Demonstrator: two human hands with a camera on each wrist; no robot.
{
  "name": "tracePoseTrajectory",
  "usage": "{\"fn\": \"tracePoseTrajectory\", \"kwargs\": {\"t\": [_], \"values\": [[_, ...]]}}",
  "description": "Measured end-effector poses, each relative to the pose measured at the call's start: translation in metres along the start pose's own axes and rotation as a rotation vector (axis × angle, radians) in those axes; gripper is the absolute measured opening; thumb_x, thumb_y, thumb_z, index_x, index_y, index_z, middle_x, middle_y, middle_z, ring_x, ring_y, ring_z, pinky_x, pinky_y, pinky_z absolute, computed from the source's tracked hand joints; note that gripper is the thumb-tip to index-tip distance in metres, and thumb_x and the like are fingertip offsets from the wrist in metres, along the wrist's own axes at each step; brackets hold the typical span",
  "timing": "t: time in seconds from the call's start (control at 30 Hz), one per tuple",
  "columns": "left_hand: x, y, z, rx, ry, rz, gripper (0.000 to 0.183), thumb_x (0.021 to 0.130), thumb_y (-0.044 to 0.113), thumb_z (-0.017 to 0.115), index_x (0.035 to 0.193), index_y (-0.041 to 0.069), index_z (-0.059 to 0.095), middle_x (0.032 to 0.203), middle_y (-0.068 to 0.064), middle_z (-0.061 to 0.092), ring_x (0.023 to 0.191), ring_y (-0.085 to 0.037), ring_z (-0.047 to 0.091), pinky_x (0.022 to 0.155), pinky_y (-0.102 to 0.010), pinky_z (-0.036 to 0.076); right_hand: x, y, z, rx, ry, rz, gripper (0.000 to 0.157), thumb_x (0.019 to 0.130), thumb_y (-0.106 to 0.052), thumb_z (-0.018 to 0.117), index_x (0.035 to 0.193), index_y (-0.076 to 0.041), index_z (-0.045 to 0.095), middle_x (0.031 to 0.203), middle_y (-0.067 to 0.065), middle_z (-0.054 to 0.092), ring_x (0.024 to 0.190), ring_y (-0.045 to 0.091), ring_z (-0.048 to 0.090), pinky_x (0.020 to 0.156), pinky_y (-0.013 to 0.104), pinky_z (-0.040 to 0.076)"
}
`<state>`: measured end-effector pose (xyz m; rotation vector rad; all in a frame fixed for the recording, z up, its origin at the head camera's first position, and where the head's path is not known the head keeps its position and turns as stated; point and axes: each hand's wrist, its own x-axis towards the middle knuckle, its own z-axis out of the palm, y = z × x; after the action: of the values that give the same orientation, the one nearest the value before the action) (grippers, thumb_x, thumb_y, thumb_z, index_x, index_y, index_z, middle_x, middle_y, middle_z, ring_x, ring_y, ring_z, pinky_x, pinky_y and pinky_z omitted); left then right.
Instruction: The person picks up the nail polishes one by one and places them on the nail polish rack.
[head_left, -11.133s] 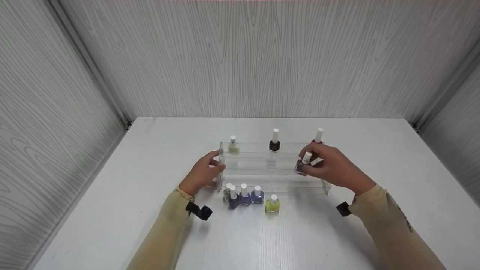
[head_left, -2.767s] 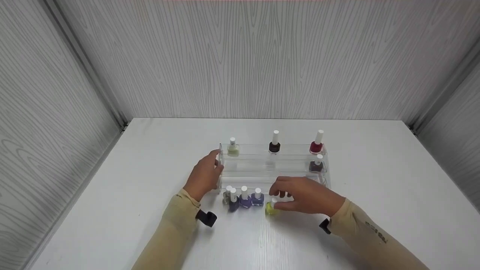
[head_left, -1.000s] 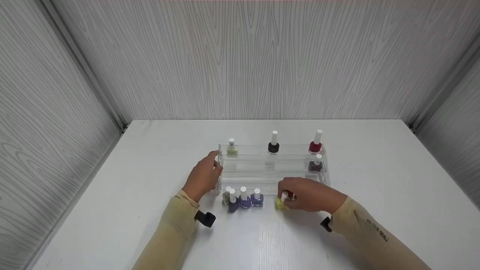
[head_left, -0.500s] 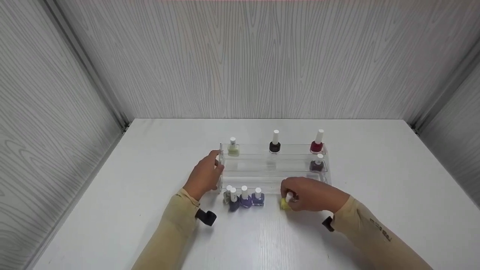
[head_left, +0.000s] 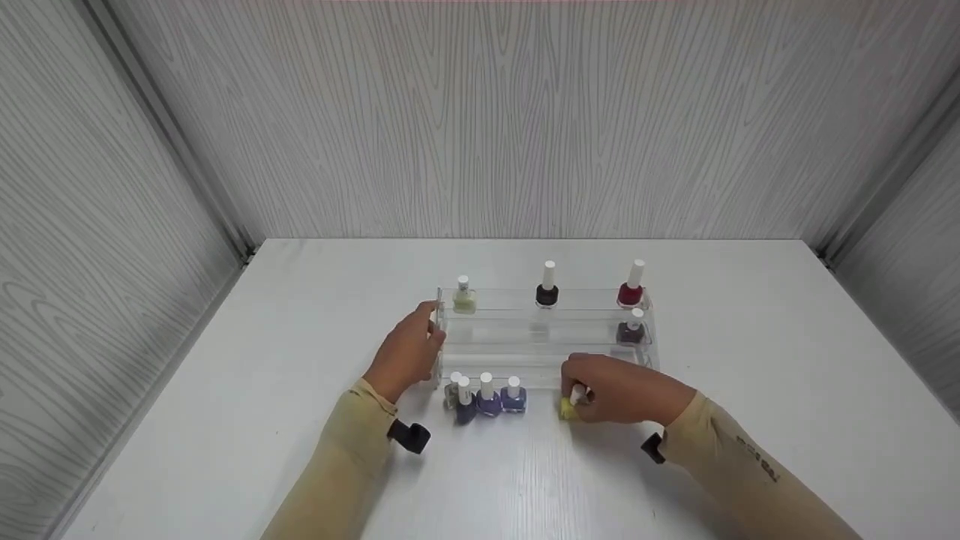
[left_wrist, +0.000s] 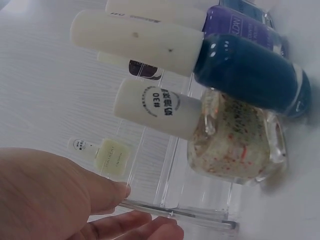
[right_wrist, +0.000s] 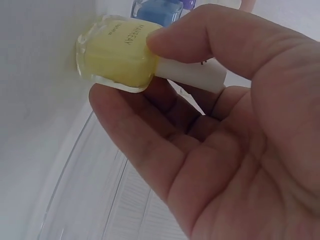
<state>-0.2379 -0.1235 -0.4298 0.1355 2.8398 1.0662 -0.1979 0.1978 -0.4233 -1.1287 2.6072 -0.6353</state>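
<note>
My right hand [head_left: 622, 388] pinches a yellow nail polish bottle [right_wrist: 117, 52] between thumb and fingers, low over the white table in front of the clear stepped rack [head_left: 510, 349]. Its white cap points toward the palm. My left hand [head_left: 406, 351] grips the rack's left end panel, thumb on one side and fingers on the other in the left wrist view. Several bottles stand before the rack's left half: a glitter one [left_wrist: 235, 140], a dark blue one [left_wrist: 250, 70], a purple one [head_left: 489, 403] and a blue-violet one [head_left: 514, 399].
On the rack's top step stand a pale yellow bottle [head_left: 464, 301], a dark bottle [head_left: 547, 295] and a red one [head_left: 630, 294]. A brownish-purple bottle [head_left: 631, 332] sits at the right of the middle step. Grey wood-grain panels [head_left: 495, 120] enclose the table [head_left: 300, 300] at back and sides.
The brownish-purple bottle went from my right hand onto the middle step. That hand then took hold of the yellow bottle and shifted it slightly right. My left hand stayed on the rack.
</note>
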Motion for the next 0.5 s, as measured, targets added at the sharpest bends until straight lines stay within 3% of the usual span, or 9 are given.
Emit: {"fn": "tracePoseTrajectory", "kwargs": {"t": [0.1, 0.5], "values": [[-0.0005, -0.0008, 0.0006, -0.003, 0.000, 0.006, 0.056, 0.109, 0.018, 0.053, 0.160, 0.008, 0.032, 0.130, -0.013, 0.062, 0.079, -0.020, 0.067, 0.060, -0.032, 0.058, 0.0009, 0.0028, 0.0016, 0.024, 0.002, -0.011, 0.020, 0.081, 0.005, 0.071, 0.090, -0.011, 0.064, 0.087, -0.005, 0.058, 0.079, 0.009, 0.053, 0.070, 0.026, 0.052], [0.0003, -0.0002, 0.0016, 0.010, 0.017, -0.008, 0.055, 0.109, 0.019, 0.051, 0.160, 0.007, 0.033, 0.132, -0.014, 0.061, 0.094, -0.023, 0.067, 0.063, -0.031, 0.059, 0.0019, 0.0061, 0.0043, 0.061, -0.024, 0.047, 0.021, 0.084, 0.002, 0.071, 0.094, -0.013, 0.061, 0.090, -0.006, 0.058, 0.082, 0.010, 0.053, 0.072, 0.028, 0.051]]}}
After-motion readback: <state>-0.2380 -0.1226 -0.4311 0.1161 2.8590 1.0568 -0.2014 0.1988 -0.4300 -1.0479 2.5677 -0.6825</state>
